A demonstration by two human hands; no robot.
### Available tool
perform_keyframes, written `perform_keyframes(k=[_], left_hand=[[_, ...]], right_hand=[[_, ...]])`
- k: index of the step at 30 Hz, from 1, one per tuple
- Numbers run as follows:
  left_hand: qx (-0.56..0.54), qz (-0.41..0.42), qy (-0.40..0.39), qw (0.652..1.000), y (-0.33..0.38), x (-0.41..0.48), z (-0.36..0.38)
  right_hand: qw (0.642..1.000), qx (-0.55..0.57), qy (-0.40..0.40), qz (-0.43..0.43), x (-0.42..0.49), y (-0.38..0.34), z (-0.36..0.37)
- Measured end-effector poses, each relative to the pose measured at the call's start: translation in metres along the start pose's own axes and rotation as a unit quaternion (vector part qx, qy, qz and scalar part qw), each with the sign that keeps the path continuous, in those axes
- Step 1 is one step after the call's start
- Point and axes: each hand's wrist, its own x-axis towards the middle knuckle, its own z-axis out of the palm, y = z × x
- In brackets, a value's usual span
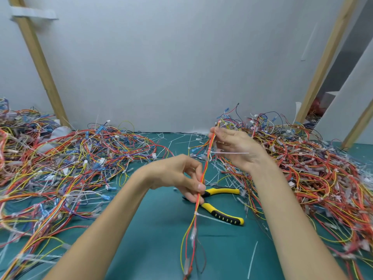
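Above the bench (161, 229), the left hand (177, 174) pinches the wire bundle (205, 166) low and the right hand (236, 150) pinches its top, keeping it taut. A slipping grip could drop it into the wire heaps (312, 168), tangling it.

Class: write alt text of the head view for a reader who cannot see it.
Left hand and right hand pinch a thin bundle of red, orange and yellow wires above a green mat. Yellow-handled pliers lie beneath, between tangled wire heaps.

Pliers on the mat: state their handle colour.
The pliers have yellow handles with black patches; head view.
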Motion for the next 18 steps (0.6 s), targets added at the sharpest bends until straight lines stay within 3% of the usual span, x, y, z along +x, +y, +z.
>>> perform_keyframes(k=[3,6,9,12,15,18], left_hand=[[0.037,-0.022,-0.023,0.999,-0.005,0.003,0.0],[0.073,-0.013,0.014,0.997,-0.009,0.0,-0.01],[-0.049,0.032,0.124,0.991,-0.007,0.002,-0.014],[-0.191,0.063,0.21,0.957,0.002,0.007,-0.013],[-0.285,0.067,0.211,0.933,0.011,0.008,-0.012],[-0.307,0.07,0.23,0.921,0.016,0.007,-0.01]], right_hand=[[0.994,-0.094,-0.053,-0.011,-0.002,0.001,-0.007],[0.974,-0.189,-0.116,-0.054,-0.007,0.0,-0.019],[0.955,-0.232,-0.17,-0.067,-0.012,-0.002,-0.024],[0.941,-0.271,-0.191,-0.071,-0.012,-0.003,-0.024],[0.925,-0.311,-0.207,-0.069,-0.012,-0.003,-0.02],[0.911,-0.344,-0.218,-0.063,-0.013,-0.004,-0.014]])
